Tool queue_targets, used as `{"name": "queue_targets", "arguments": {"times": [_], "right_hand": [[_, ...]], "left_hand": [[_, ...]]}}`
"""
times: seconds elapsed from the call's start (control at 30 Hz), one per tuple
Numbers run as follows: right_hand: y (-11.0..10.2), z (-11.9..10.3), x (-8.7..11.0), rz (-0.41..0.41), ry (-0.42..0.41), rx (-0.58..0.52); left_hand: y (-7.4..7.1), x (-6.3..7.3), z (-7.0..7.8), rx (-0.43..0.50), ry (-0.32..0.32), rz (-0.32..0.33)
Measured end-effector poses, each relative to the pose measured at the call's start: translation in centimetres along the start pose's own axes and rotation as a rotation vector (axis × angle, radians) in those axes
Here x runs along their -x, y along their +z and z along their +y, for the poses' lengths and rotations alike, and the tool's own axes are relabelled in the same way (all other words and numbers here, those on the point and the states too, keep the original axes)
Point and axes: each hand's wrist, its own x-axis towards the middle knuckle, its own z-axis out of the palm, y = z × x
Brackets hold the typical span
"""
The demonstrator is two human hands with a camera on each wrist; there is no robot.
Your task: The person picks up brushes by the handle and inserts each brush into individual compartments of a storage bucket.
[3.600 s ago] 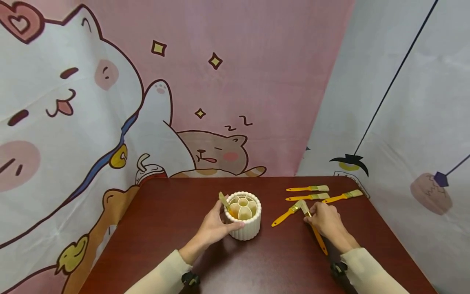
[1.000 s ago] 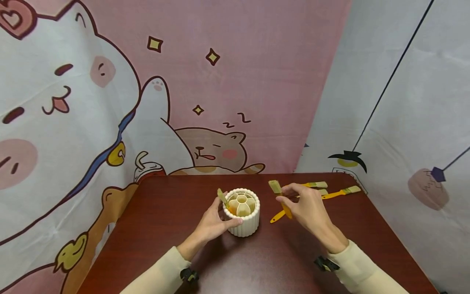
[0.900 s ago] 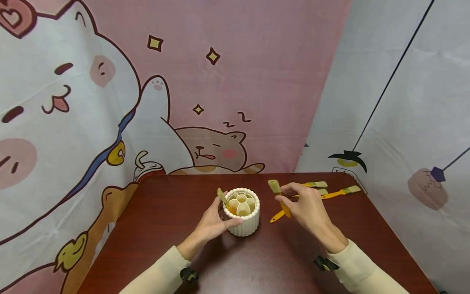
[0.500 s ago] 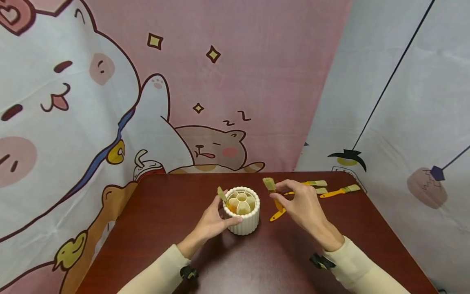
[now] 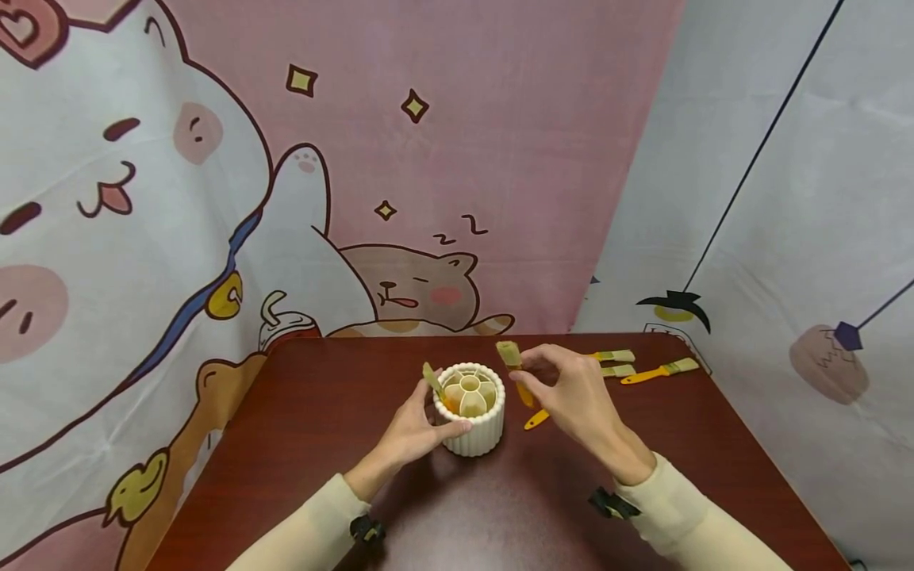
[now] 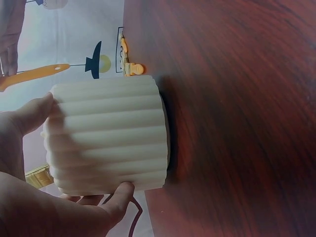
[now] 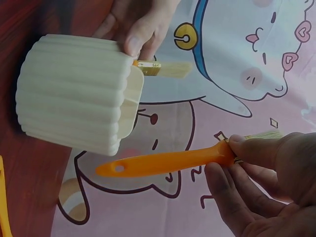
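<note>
A cream ribbed pen holder (image 5: 474, 434) with petal-shaped compartments stands upright on the table. My left hand (image 5: 412, 431) grips its left side, thumb across the front. One paintbrush (image 5: 432, 381) stands in a left compartment, bristles up and leaning left. To the right of the holder, my right hand (image 5: 574, 396) pinches a second paintbrush (image 7: 168, 162) near its ferrule. Its bristles point up and its yellow handle hangs down, apart from the holder. The right wrist view shows thumb and fingers on either side of it.
Behind the right hand lie several more yellow-handled paintbrushes, among them a far brush (image 5: 616, 356) and a right brush (image 5: 660, 371). A handle (image 5: 537, 419) shows just below the held brush. The dark red table (image 5: 307, 444) meets a cartoon-printed cloth at its back edge.
The right hand has picked up a paintbrush from the table, raised it bristles-up and carried it left towards the holder. My left hand keeps its grip on the holder.
</note>
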Motion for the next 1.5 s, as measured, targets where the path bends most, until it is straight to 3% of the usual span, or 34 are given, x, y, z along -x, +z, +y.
{"name": "queue_targets", "arguments": {"times": [0.7, 1.5], "right_hand": [[1.3, -2.0, -0.7, -0.011, -0.046, -0.103], [3.4, -3.2, -1.3, -0.045, -0.04, -0.184]], "left_hand": [[0.0, 0.2, 0.0, 0.001, 0.003, 0.006], [-0.2, 0.0, -0.4, -0.013, -0.02, -0.022]]}}
